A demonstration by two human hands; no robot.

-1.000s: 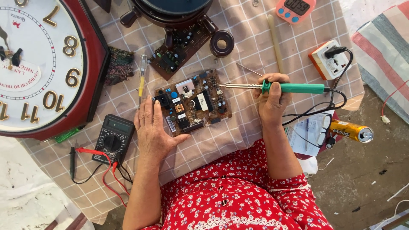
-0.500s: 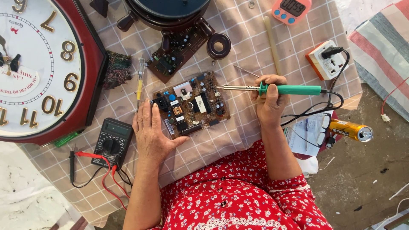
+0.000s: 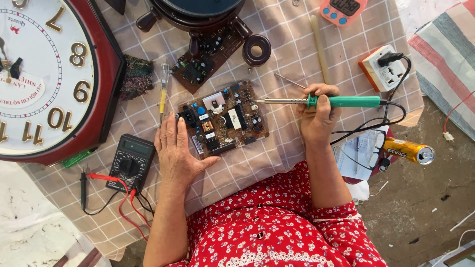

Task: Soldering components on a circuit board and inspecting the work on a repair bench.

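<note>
While the soldering iron (image 3: pixel 341 102) is gripped in the closed right hand (image 3: pixel 317 118), its tip hovers beside the circuit board (image 3: pixel 223 118) — the flat, empty left hand (image 3: pixel 175 153) steadying that board could be burned.

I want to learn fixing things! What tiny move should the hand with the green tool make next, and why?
Probably ease the green-handled soldering iron leftward and down: its metal tip hangs just off the brown circuit board's right edge, not touching, while the left hand steadies that board. The right hand grips the handle.

The wall clock (image 3: pixel 44 74) is cut off by the left edge, the timer (image 3: pixel 341 10) by the top; circuit board (image 3: pixel 222 118) parts are too small to identify.
</note>
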